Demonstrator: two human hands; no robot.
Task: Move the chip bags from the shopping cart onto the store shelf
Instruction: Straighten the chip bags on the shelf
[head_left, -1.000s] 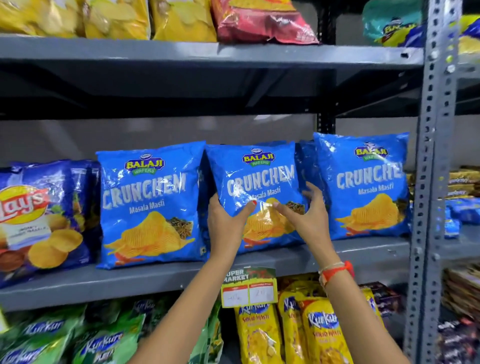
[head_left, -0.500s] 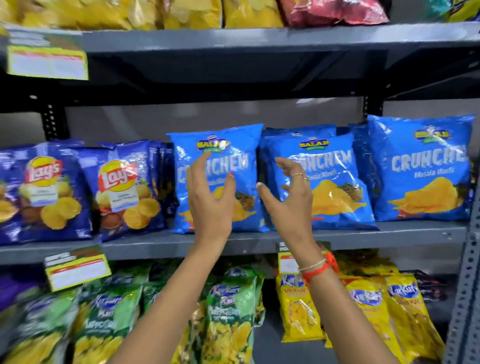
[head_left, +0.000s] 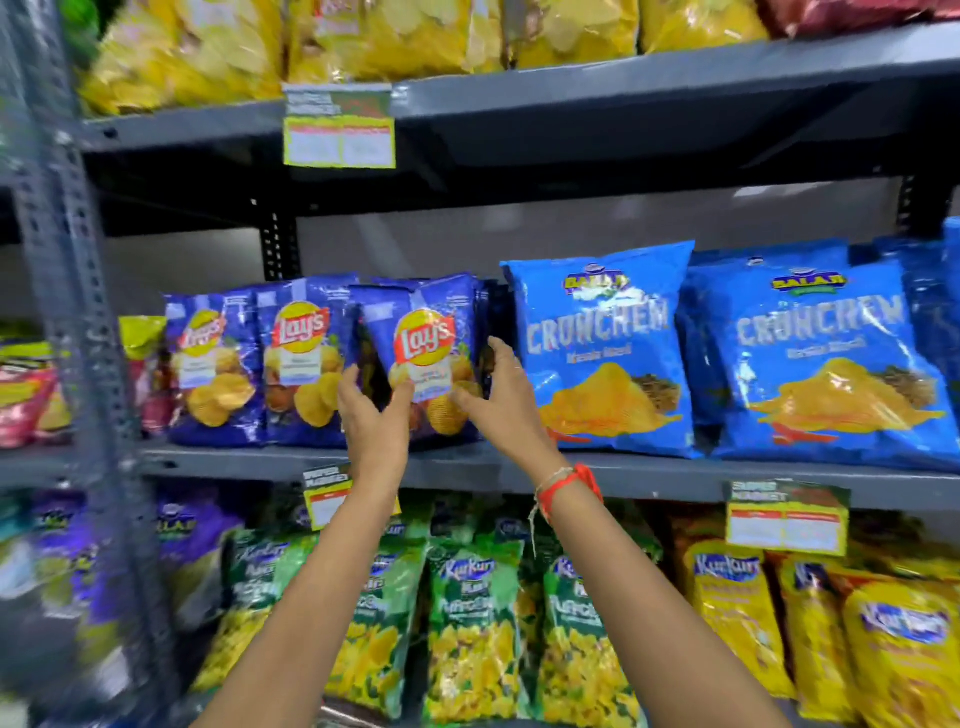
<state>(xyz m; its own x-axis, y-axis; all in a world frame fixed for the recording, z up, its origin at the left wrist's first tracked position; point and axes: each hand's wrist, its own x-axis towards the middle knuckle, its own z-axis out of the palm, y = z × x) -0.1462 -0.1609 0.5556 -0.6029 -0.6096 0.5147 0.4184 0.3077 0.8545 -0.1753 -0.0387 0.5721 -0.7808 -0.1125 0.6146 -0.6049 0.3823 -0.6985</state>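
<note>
Dark blue Lay's bag (head_left: 431, 358) standing on the grey middle shelf (head_left: 649, 475), between both hands. Left hand (head_left: 375, 415) on the bag's lower left side, thumb across the front, fingers tucked behind and out of sight. Right hand (head_left: 501, 397) on the lower right side, thumb on the front, fingers wrapped round the edge. Bag squeezed from two sides; bottom of it covered by the hands, so hard to tell if it sits on the shelf or hangs just above. Red thread band (head_left: 571, 486) round the right wrist.

Two more Lay's bags (head_left: 260, 364) just to the left, upright, touching each other. More blue bags packed behind the held one, mostly hidden. Big light blue Crunchem bag (head_left: 602, 348) just to the right, with a second Crunchem bag (head_left: 826, 358) beside it and a third cut off at the picture's edge.

Yellow bags (head_left: 363, 41) on the top shelf, tops cut off. Green Kurkure bags (head_left: 467, 623) and yellow Kurkure bags (head_left: 737, 613) on the shelf below, partly behind the arms. Price tags (head_left: 340, 140) too blurry to read. Left edge of the picture smeared; grey post (head_left: 78, 312) and packs there hard to make out. Shopping cart not in view.
</note>
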